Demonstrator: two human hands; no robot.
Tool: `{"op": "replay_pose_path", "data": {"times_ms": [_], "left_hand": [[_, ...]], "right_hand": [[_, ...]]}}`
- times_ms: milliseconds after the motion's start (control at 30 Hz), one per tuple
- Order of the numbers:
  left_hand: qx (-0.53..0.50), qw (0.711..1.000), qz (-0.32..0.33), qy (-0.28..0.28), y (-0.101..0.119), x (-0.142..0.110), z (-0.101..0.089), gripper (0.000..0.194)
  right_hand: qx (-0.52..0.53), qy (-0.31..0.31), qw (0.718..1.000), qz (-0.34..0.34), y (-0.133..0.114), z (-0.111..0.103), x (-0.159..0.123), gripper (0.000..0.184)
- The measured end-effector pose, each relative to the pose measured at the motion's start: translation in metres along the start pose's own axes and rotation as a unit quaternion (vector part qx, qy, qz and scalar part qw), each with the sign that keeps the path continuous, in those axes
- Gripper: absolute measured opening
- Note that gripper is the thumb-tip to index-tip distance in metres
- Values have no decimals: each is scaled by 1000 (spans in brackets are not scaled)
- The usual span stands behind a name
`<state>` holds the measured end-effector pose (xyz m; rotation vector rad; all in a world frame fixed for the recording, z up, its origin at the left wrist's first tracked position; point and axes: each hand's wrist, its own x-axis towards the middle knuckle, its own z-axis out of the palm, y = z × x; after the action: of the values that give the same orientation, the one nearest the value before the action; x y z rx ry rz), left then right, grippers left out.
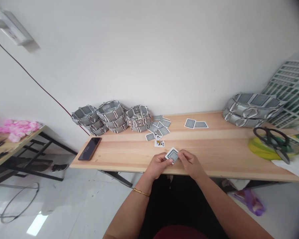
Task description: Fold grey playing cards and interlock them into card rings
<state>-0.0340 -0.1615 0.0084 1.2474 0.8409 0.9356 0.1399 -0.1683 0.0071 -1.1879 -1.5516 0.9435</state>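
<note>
Between my two hands, above the front edge of the table, is a playing card with its grey patterned back up. My left hand pinches it at the lower left, thumb on top. At its right edge my right hand grips it between thumb and fingers. Whether more than one card is held, I cannot tell. Just beyond lies a face card, face up. Behind that is a loose spread of playing cards, mostly back up. Two further cards lie farther right, one overlapping the other.
Round baskets of folded cards stand along the wall at left, another woven basket at right. A phone lies near the table's left end. Black scissors rest on a yellow container. Pink flowers lie on a side table.
</note>
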Motion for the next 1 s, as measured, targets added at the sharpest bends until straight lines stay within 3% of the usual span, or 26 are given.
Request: {"op": "replay_pose_path", "data": {"times_ms": [133, 233, 367, 700, 833, 1000], "left_hand": [[-106, 993, -38, 28, -6, 4, 0, 32], [-229, 969, -47, 75, -4, 9, -2, 32], [-321, 942, -65, 73, 1, 11, -5, 32], [-327, 943, -43, 47, 0, 8, -6, 22], [-319, 947, -15, 26, 0, 8, -6, 27], [-323, 945, -24, 35, 0, 8, -6, 27]], "right_hand": [[24, 25, 999, -9, 0, 0, -1, 34], [34, 45, 998, -13, 3, 0, -1, 36], [30, 31, 999, -9, 4, 0, 0, 35], [2, -5, 1000, 11, 1, 1, -1, 31], [0, -10, 1000, 9, 1, 2, 0, 29], [-3, -21, 1000, 13, -1, 3, -1, 29]]}}
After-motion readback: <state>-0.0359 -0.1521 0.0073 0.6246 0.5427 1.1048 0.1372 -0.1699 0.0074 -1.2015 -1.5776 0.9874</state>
